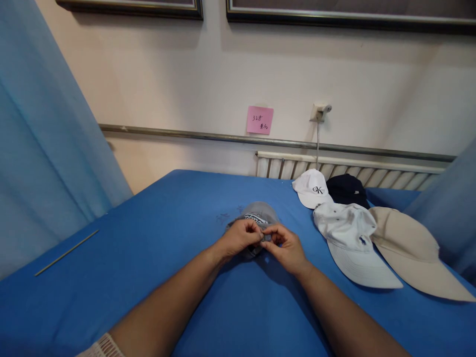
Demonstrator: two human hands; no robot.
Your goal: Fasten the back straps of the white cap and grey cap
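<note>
A blue-covered surface [156,223] was laid out with a beige cap [405,235] and a pale cap [345,225] at the right. The grey cap [265,208] was located near its middle. A dark cap [345,188] and a white cap [308,186] were placed behind the pale cap. The grey cap's near part was pinched by the closed fingers of the left hand [240,237] and right hand [289,249].

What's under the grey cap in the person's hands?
Blue cloth shows around the grey cap; anything directly beneath is hidden by it, the left hand and right hand.
</note>
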